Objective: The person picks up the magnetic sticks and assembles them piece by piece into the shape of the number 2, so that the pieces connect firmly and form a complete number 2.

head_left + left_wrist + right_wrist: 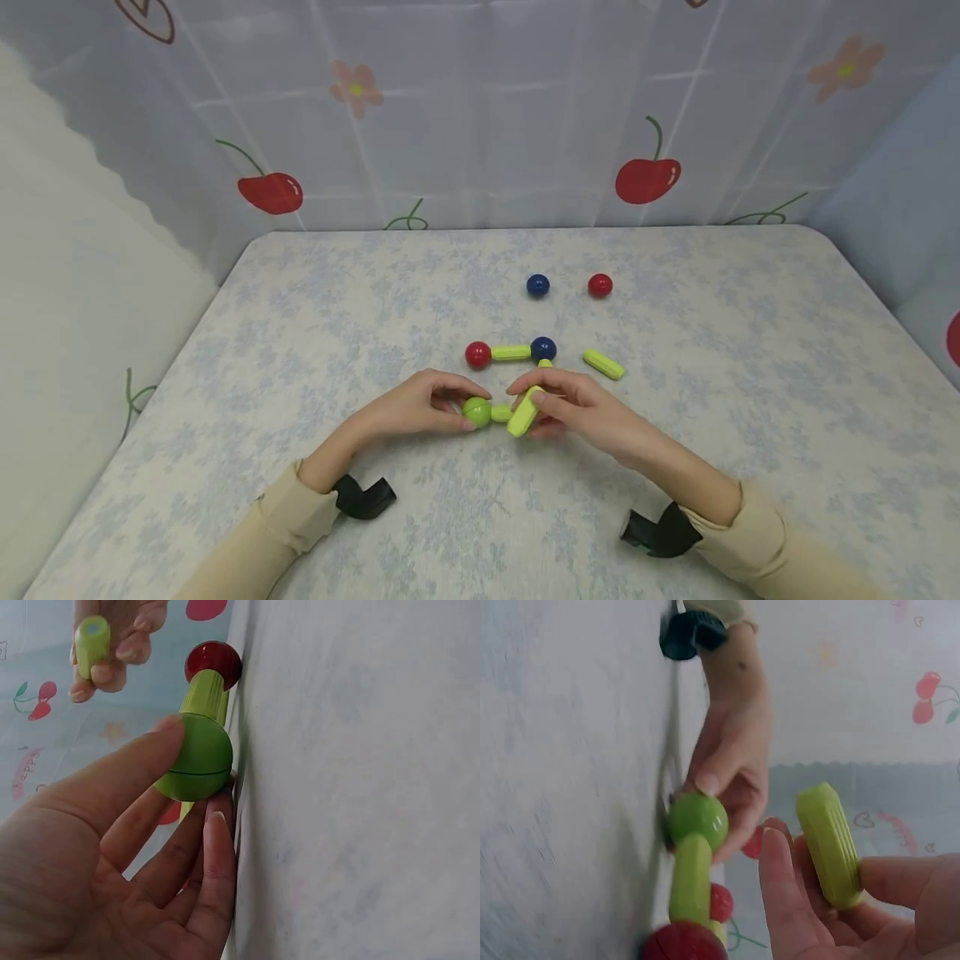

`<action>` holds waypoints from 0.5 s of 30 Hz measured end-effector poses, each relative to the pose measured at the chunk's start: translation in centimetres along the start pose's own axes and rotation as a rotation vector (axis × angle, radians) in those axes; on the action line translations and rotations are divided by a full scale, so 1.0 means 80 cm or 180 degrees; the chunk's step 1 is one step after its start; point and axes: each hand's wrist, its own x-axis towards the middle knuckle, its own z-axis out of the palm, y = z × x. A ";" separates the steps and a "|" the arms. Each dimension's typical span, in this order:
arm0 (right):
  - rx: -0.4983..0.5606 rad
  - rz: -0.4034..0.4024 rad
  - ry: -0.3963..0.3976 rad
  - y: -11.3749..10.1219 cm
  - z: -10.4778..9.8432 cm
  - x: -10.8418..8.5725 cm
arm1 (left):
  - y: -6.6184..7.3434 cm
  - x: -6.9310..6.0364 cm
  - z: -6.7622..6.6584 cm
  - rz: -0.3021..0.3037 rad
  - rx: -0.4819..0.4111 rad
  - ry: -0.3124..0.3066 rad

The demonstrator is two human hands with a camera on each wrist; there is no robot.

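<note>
My left hand (420, 405) pinches a green ball (476, 412) between thumb and fingers. From this ball a yellow-green stick (691, 881) runs to a red ball (684, 943), which my right hand hides in the head view. My right hand (596, 414) holds a separate yellow-green stick (525, 412) between thumb and fingers, raised above that joined part. Behind the hands, another red ball (477, 355) is joined by a stick (512, 353) to a blue ball (543, 349). A further stick (545, 363) extends from the blue ball toward my right hand.
One loose yellow-green stick (603, 364) lies to the right of the joined pieces. Farther back on the table (360, 300) are a loose blue ball (537, 286) and a loose red ball (600, 286). A printed curtain hangs behind the table.
</note>
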 end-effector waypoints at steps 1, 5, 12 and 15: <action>0.0154 0.0125 -0.0012 0.004 0.005 0.001 | -0.001 0.002 -0.001 -0.0011 -0.0011 0.0008; 0.0730 0.0538 -0.0072 0.018 0.022 0.004 | -0.003 0.005 -0.001 -0.0003 -0.0075 0.0034; 0.1134 0.0775 -0.0196 0.036 0.043 0.005 | -0.003 0.004 -0.001 0.0025 -0.0118 0.0092; 0.1336 0.0809 -0.0225 0.042 0.050 0.005 | -0.003 0.004 -0.001 0.0013 -0.0172 0.0110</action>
